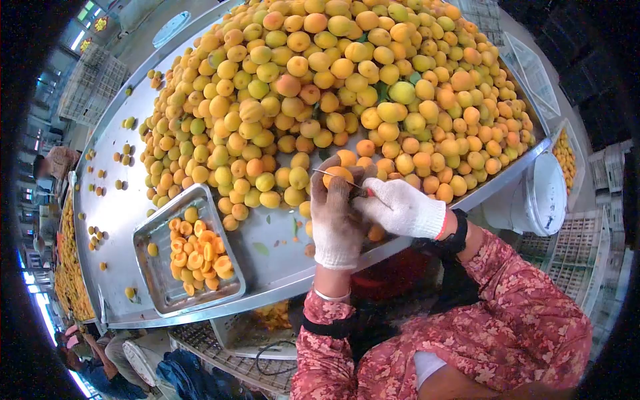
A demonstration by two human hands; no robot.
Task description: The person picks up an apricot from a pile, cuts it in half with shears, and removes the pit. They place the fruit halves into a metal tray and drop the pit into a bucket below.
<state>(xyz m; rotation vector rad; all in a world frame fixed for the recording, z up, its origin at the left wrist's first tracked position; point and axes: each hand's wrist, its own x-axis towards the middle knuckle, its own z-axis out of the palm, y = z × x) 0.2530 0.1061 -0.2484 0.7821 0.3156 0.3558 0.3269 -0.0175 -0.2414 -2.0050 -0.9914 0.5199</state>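
Note:
In a stained white knit glove, my left hand [339, 227] closes its fingers around a ripe orange apricot [340, 175]. My right hand [408, 208], in a cleaner white glove, grips a small knife [328, 174] by its red handle. The thin blade lies across the apricot. Both hands meet at the near edge of a large heap of whole apricots [287, 87], yellow to orange. To the left of them, a rectangular metal tray [235, 293] holds halved, pitted apricots [200, 257] and a few whole ones.
The heap rests on a wide metal table [113, 230] with a raised rim and stray apricots on its left. A white bucket [543, 193] and plastic crates [560, 257] stand at the right. Below the near edge is another crate [233, 343]. Other people [100, 360] sit at lower left.

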